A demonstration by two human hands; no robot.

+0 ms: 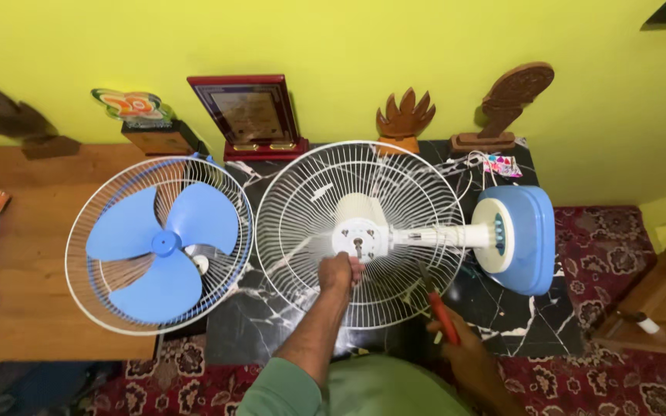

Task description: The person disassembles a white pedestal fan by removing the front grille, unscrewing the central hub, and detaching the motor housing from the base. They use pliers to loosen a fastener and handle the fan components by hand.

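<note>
My left hand was closed in a fist at the middle of the white rear fan guard, its fingers pinched round something at the motor shaft that I could not make out. The guard lay flat on the black marble table, with the fan's blue base off to its right. My right hand was wrapped shut on red-handled pliers, whose nose pointed up toward the guard's lower right rim. Just beside the guard on the left lay the front guard, holding the blue blade. Along the yellow wall stood a red framed plaque, a colourful painted trophy and wooden carved trophies. A small patterned packet lay near the base.
</note>
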